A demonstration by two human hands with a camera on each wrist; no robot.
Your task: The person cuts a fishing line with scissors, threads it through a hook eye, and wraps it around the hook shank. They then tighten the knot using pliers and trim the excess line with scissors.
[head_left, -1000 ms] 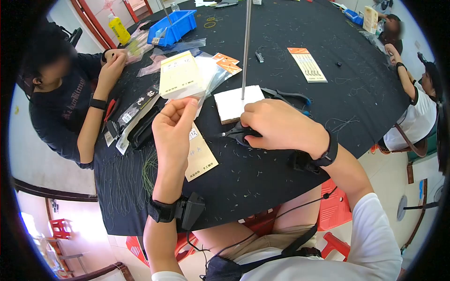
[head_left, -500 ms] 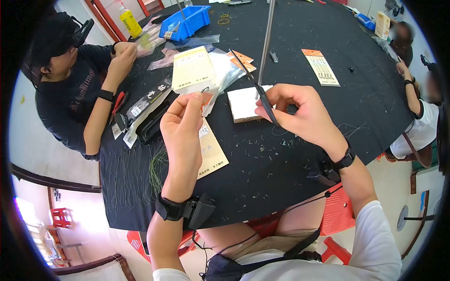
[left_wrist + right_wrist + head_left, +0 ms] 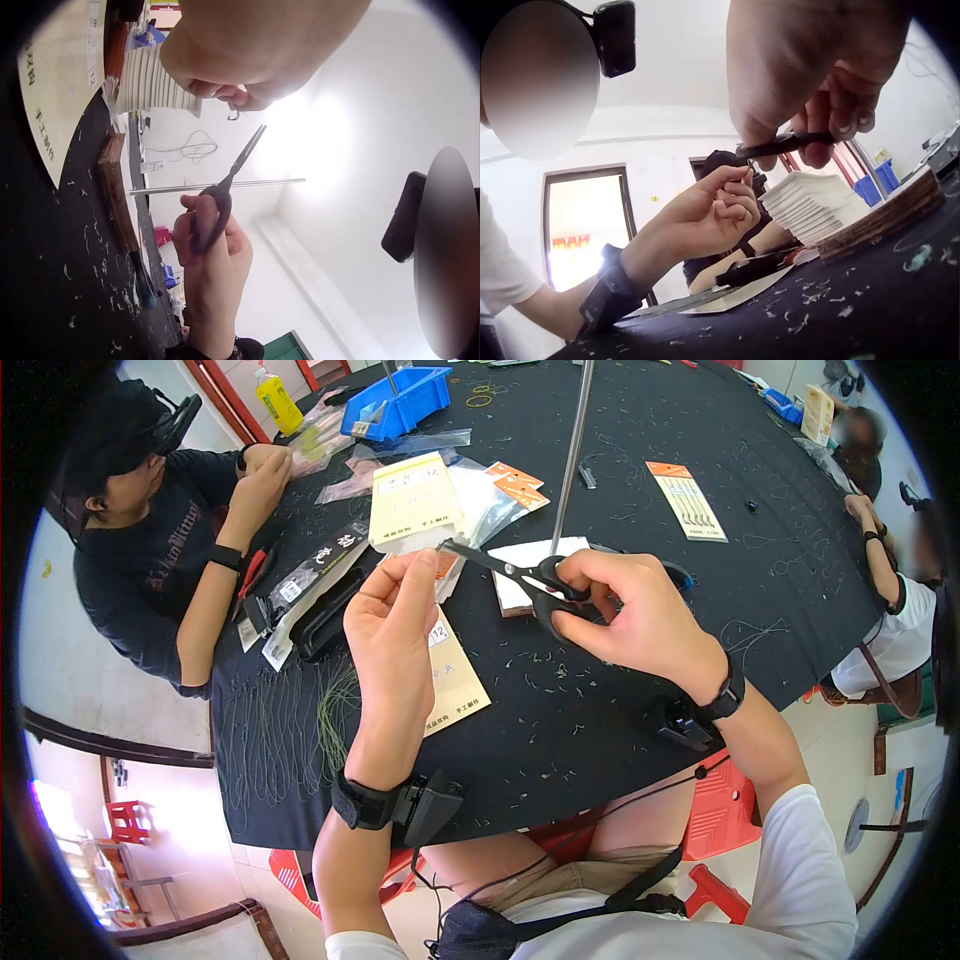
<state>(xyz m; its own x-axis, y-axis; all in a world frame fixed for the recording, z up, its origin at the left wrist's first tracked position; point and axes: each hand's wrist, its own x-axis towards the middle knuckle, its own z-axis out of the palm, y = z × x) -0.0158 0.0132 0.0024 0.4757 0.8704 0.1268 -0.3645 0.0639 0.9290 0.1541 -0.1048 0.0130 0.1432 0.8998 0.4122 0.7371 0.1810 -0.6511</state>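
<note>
My left hand (image 3: pixel 392 625) pinches a small fish hook (image 3: pixel 234 116) between thumb and forefinger, above a cream printed card packet (image 3: pixel 455 680). The hook's bend sticks out past the fingertips. My right hand (image 3: pixel 650 610) holds black-handled scissors (image 3: pixel 515 572), with fingers and thumb in the handle loops. The scissors point left, and their tips overlap the left fingertips in the head view. In the left wrist view the blades (image 3: pixel 250 150) stand slightly apart, just short of the hook. Behind the scissors stands a white-topped block (image 3: pixel 512 598) with an upright metal rod (image 3: pixel 572 460).
A stack of cream packets (image 3: pixel 415 505) and a blue bin (image 3: pixel 400 405) stand beyond my left hand. Green line (image 3: pixel 335 715) lies at the left table edge. A hook card (image 3: pixel 688 502) lies to the right. Line scraps litter the black cloth (image 3: pixel 560 760). Another person (image 3: pixel 150 560) sits at left.
My right hand has lifted the scissors off the table near the block, turned them and brought their blades to the left fingertips. The left hand keeps its pinch; the head view has shifted slightly.
</note>
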